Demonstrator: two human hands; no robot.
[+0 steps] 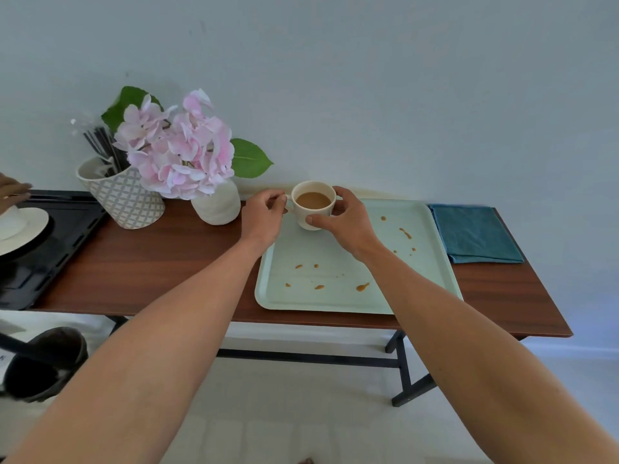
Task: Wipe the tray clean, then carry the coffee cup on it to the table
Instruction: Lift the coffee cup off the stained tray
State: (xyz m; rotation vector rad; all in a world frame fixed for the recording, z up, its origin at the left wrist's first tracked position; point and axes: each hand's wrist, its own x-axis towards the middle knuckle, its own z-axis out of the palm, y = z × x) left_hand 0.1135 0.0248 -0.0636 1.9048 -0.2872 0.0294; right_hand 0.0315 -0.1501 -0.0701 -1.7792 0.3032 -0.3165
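Note:
A pale green tray (425, 262) lies on the wooden table (160, 262), spotted with several brown coffee drips. A cream coffee cup (313, 204), full of milky coffee, is over the tray's far left corner. My left hand (264, 216) pinches the cup's handle on its left side. My right hand (345, 219) wraps around the cup's right side, thumb on the front wall. Whether the cup rests on the tray or is just lifted I cannot tell. A folded blue cloth (475, 234) lies on the table right of the tray.
Left of the tray stand a white vase with pink flowers (181, 152) and a patterned pot with dark sticks (124, 195). A black tray (50, 249) holding a white plate sits at the far left, with another person's hand (13, 192) above it. The wall is directly behind.

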